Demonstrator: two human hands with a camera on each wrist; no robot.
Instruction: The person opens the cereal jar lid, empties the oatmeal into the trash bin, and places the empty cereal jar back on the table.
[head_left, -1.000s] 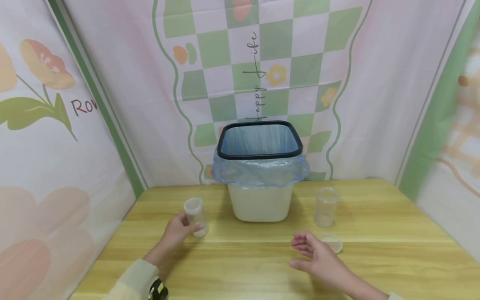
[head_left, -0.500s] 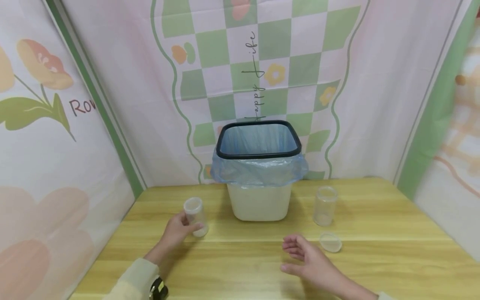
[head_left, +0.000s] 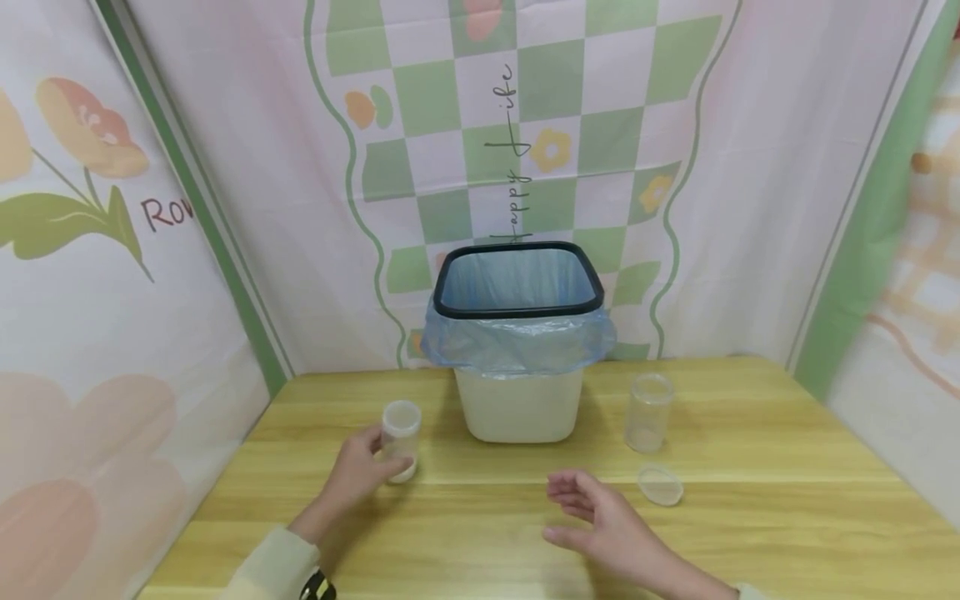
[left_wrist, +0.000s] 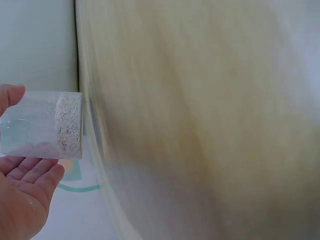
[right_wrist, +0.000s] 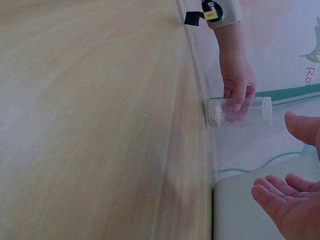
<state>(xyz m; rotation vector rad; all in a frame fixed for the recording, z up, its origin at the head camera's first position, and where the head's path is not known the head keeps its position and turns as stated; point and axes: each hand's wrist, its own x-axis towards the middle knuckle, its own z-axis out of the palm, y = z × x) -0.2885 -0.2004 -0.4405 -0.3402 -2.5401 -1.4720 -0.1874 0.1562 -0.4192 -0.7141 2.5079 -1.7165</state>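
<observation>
My left hand [head_left: 355, 473] grips a clear plastic jar [head_left: 399, 442] from its left side, thumb in front. The jar stands upright at the table surface, and a layer of whitish, flaky material [left_wrist: 69, 125] fills its bottom. A cap [right_wrist: 267, 111] shows at its other end in the right wrist view. My right hand [head_left: 600, 527] holds nothing and hovers over the table, palm facing left, fingers slightly bent and thumb apart. To its right lies a round translucent lid [head_left: 661, 486]. Behind the lid stands a second clear jar [head_left: 648, 414], with no cap on it.
A cream bin [head_left: 521, 406] with a black rim ring and a blue liner bag [head_left: 525, 342] stands at the back middle of the wooden table [head_left: 465, 517]. Patterned curtains [head_left: 300, 167] enclose the table at the back and sides.
The jar in my left hand has shifted slightly right and become more upright. My right hand has moved left, away from the lid, which now shows whole.
</observation>
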